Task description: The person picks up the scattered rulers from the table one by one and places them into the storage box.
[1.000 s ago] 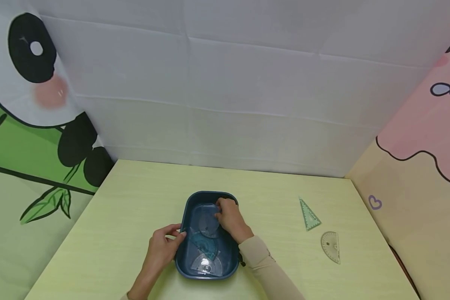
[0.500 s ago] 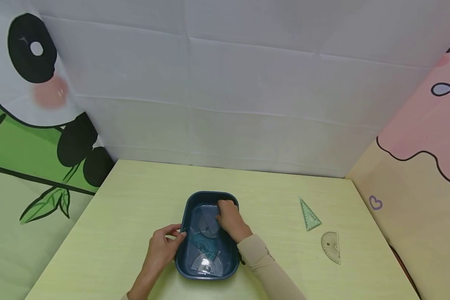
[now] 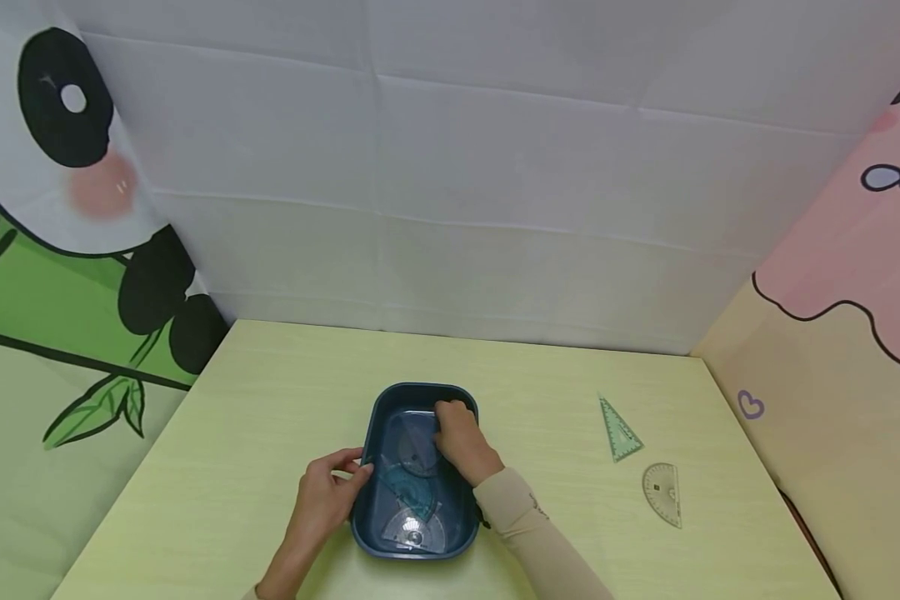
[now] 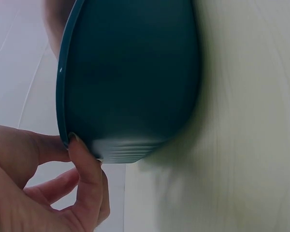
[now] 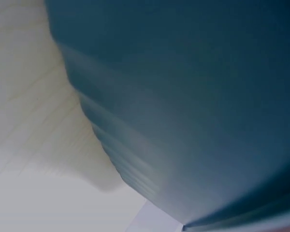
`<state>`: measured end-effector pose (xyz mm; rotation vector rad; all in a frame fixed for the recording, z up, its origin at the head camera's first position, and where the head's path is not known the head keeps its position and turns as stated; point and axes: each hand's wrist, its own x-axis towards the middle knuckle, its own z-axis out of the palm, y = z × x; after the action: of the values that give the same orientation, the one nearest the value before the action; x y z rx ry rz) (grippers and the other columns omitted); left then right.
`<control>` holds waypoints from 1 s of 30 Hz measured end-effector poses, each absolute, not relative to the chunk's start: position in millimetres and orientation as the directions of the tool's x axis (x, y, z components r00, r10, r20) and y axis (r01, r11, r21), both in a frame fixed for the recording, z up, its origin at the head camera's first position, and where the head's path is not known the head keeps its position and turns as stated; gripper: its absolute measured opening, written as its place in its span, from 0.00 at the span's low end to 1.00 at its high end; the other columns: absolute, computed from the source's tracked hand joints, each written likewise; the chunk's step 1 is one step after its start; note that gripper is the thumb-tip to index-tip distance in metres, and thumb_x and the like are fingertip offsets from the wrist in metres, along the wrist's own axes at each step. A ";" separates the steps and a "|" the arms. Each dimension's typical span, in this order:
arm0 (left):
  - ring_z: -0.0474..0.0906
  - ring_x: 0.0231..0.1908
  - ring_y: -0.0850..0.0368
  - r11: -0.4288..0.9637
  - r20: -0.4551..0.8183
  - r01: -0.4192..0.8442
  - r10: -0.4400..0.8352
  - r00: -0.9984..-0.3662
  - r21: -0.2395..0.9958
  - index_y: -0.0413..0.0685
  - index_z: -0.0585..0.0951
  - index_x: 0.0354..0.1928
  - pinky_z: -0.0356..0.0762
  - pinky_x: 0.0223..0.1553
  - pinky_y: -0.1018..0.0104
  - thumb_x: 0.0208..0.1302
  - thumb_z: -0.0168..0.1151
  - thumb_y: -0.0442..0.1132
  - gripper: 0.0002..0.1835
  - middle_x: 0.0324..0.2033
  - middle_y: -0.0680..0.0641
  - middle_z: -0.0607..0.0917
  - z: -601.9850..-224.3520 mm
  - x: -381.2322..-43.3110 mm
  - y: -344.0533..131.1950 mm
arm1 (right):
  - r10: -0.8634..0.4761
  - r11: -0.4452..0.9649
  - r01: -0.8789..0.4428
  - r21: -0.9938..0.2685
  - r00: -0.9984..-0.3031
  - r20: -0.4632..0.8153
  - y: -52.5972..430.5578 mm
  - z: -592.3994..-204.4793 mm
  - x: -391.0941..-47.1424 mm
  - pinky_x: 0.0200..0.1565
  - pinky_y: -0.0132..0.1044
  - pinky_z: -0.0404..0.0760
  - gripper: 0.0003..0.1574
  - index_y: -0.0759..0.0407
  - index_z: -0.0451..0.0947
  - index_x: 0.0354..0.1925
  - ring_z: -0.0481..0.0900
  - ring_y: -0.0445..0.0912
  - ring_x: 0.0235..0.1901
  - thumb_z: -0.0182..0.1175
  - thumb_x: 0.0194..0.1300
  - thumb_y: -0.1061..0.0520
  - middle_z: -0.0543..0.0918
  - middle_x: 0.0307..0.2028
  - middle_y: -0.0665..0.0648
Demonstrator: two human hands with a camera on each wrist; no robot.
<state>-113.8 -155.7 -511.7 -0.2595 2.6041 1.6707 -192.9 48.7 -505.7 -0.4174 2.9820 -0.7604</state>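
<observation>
A dark blue plastic bin (image 3: 412, 556) stands on the table. My left hand (image 3: 324, 492) pinches its left rim between thumb and fingers; the left wrist view shows this grip on the rim (image 4: 62, 96) up close. My right hand (image 3: 461, 437) reaches inside at the far right, its fingers curled downward. Its fingertips are hidden, so whether they hold anything cannot be seen. On the bin's floor lie a clear protractor (image 3: 427, 533) at the near end, a bluish see-through piece (image 3: 411, 492) and another clear rounded piece (image 3: 418, 457). The right wrist view shows mostly the bin's outer wall (image 5: 174, 106).
Right of the bin, a green set square (image 3: 628, 449) and a clear protractor (image 3: 656, 492) lie flat on the pale yellow table (image 3: 540, 400). A white sheet (image 3: 450, 167) hangs behind, with printed cartoon sheets at both sides.
My right hand has lowered slightly into the bin, and its thumb and fingertips have dropped out of sight. The left hand and the bin stay put.
</observation>
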 end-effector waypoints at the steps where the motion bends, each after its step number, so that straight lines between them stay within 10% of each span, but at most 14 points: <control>1: 0.78 0.25 0.57 0.408 -0.122 -0.161 -0.120 -0.985 0.899 0.33 0.84 0.55 0.75 0.22 0.66 0.66 0.68 0.33 0.17 0.34 0.44 0.83 -511.4 -113.7 -155.7 | -0.272 0.842 -0.257 -0.473 -0.962 0.039 49.2 -505.2 -192.8 0.29 0.38 0.67 0.06 0.70 0.78 0.35 0.69 0.47 0.29 0.63 0.59 0.75 0.76 0.28 0.61; 13: 0.78 0.25 0.57 0.417 -0.127 -0.167 -0.123 -0.984 0.893 0.33 0.84 0.55 0.75 0.22 0.65 0.66 0.68 0.34 0.17 0.34 0.44 0.83 -509.4 -113.0 -156.8 | -0.333 0.800 -0.336 -0.498 -0.938 0.099 59.6 -494.0 -192.4 0.45 0.48 0.81 0.12 0.71 0.80 0.45 0.80 0.55 0.42 0.67 0.66 0.65 0.82 0.39 0.64; 30: 0.79 0.25 0.57 0.412 -0.126 -0.164 -0.118 -0.985 0.896 0.32 0.84 0.55 0.75 0.19 0.64 0.67 0.68 0.35 0.17 0.34 0.45 0.84 -508.1 -112.1 -156.7 | -0.324 0.687 -0.307 -0.659 -0.941 0.101 80.0 -479.5 -185.5 0.44 0.45 0.85 0.17 0.71 0.79 0.55 0.86 0.55 0.43 0.64 0.71 0.62 0.83 0.47 0.65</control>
<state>-112.1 -156.7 -508.1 -0.2598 2.6037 1.6597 -185.5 80.0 -479.5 -0.5350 2.8638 -1.1111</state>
